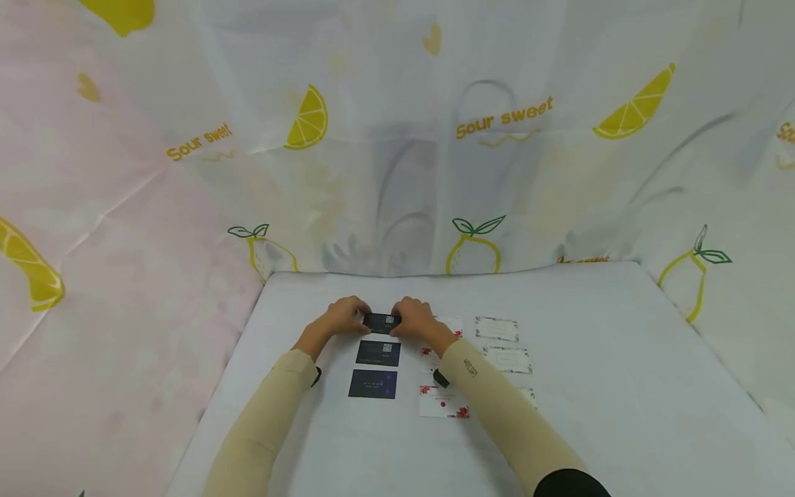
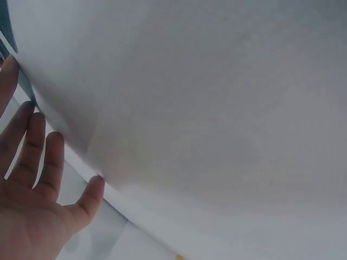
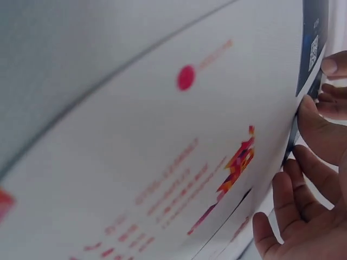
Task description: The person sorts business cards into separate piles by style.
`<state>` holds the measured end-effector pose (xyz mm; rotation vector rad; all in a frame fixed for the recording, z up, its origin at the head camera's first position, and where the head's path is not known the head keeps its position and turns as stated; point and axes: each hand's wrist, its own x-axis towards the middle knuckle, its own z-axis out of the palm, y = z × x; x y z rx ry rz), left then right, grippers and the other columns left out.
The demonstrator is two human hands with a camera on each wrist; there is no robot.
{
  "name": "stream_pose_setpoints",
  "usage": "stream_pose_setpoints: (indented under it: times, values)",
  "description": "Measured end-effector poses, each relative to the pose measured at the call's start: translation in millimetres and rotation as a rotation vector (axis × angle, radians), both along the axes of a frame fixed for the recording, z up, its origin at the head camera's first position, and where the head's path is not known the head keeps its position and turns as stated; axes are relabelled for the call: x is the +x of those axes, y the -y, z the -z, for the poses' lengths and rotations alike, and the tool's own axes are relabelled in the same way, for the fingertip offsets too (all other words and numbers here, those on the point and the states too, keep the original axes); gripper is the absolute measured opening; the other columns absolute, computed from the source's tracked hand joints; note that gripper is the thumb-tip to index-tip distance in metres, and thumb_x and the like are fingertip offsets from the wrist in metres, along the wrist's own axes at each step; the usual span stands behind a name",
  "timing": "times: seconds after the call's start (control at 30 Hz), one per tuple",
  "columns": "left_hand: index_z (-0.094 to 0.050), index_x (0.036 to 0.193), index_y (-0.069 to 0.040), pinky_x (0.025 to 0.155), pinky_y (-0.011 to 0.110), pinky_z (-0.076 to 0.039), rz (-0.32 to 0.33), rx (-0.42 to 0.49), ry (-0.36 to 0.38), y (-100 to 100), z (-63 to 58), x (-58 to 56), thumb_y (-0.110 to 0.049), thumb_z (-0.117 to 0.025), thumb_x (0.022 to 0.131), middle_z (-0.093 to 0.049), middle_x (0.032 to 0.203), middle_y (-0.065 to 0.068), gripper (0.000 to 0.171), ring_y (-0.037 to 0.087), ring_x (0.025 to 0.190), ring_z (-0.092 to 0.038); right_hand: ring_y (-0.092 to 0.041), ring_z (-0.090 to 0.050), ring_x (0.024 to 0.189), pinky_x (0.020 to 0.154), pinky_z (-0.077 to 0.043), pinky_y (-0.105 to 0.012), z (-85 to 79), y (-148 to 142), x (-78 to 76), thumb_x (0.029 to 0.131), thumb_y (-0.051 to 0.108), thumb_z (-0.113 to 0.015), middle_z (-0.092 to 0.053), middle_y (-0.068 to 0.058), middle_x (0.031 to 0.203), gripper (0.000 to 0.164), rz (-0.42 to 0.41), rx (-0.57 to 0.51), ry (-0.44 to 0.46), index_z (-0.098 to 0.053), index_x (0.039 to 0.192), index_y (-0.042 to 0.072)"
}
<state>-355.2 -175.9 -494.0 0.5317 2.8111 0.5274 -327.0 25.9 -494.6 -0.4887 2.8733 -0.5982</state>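
Observation:
A dark business card [image 1: 377, 323] with a small QR code lies at the far end of a column of dark cards. My left hand [image 1: 343, 316] pinches its left edge between thumb and fingers. On the opposite edge, my right hand [image 1: 416, 318] grips the same card. Nearer to me lie a second dark card [image 1: 375, 353] with a QR code and a third dark card [image 1: 373, 384] with a bluish patch. In the right wrist view, a dark card [image 3: 310, 54] shows beside my fingertips. Only a sliver of dark card enters the left wrist view, by the fingers.
Right of the dark column are white cards with red flowers [image 1: 444, 407], partly covered by my right arm. Further right stand white cards with leafy borders [image 1: 497, 329], one partly behind the sleeve. All lie on a white-covered table [image 1: 596, 386]; a lemon-print curtain [image 1: 397, 172] hangs behind.

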Motion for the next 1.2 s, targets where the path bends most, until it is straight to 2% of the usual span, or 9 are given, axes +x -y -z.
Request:
stream_pose_setpoints:
  times: [0.27,0.43,0.7,0.97,1.1,1.2]
  values:
    - [-0.073,0.108,-0.006,0.093,0.048,-0.047,0.021,0.040,0.002,-1,2.1,1.1,-0.020,-0.087,0.073,-0.069,0.112,0.010,0.040,0.026,0.103,-0.062,-0.021,-0.058,0.093,0.092,-0.044,-0.047,-3.6,-7,3.8,0.080,0.028,-0.082,-0.067,-0.005,0.104,0.040,-0.027,0.012,0.020,-0.069,0.112,0.008]
    - [-0.074,0.110,-0.008,0.092,0.046,-0.048,0.037,0.032,-0.006,0,4.9,4.0,-0.019,-0.086,0.074,-0.070,0.111,0.008,0.039,0.023,0.100,-0.061,-0.021,-0.057,0.093,0.093,-0.043,-0.046,-0.2,-5,7.1,0.082,0.029,-0.081,-0.065,-0.005,0.103,0.039,-0.027,0.028,0.007,-0.069,0.112,0.008]
    - [-0.073,0.112,-0.007,0.092,0.045,-0.048,0.067,0.024,-0.017,-4,-3.5,4.2,-0.017,-0.083,0.078,-0.069,0.112,0.008,0.037,0.025,0.103,-0.061,-0.022,-0.057,0.096,0.094,-0.043,-0.046,-2.6,-8,8.0,0.083,0.031,-0.080,-0.064,-0.006,0.106,0.041,-0.029,0.012,-0.033,-0.069,0.115,0.008]
    - [-0.072,0.112,-0.005,0.091,0.044,-0.049,0.089,0.043,-0.035,-1,0.6,6.2,-0.018,-0.084,0.078,-0.069,0.110,0.009,0.039,0.024,0.100,-0.060,-0.023,-0.058,0.101,0.096,-0.042,-0.047,2.0,-8,8.0,0.084,0.033,-0.079,-0.063,-0.006,0.111,0.041,-0.036,0.047,-0.049,-0.069,0.117,0.012]
    - [-0.071,0.114,-0.006,0.089,0.045,-0.049,0.107,0.018,-0.071,0,3.0,9.1,-0.021,-0.083,0.078,-0.069,0.110,0.008,0.040,0.023,0.099,-0.061,-0.023,-0.058,0.104,0.097,-0.042,-0.047,4.3,-6,9.4,0.084,0.032,-0.079,-0.063,-0.006,0.113,0.040,-0.047,0.077,-0.068,-0.069,0.118,0.013]
    - [-0.070,0.117,-0.008,0.090,0.049,-0.048,0.111,-0.017,-0.110,0,1.9,12.2,-0.024,-0.081,0.081,-0.068,0.113,0.009,0.041,0.025,0.104,-0.062,-0.024,-0.058,0.105,0.096,-0.043,-0.046,4.3,-4,11.3,0.086,0.031,-0.077,-0.063,-0.005,0.113,0.037,-0.087,0.111,-0.096,-0.069,0.118,0.014]
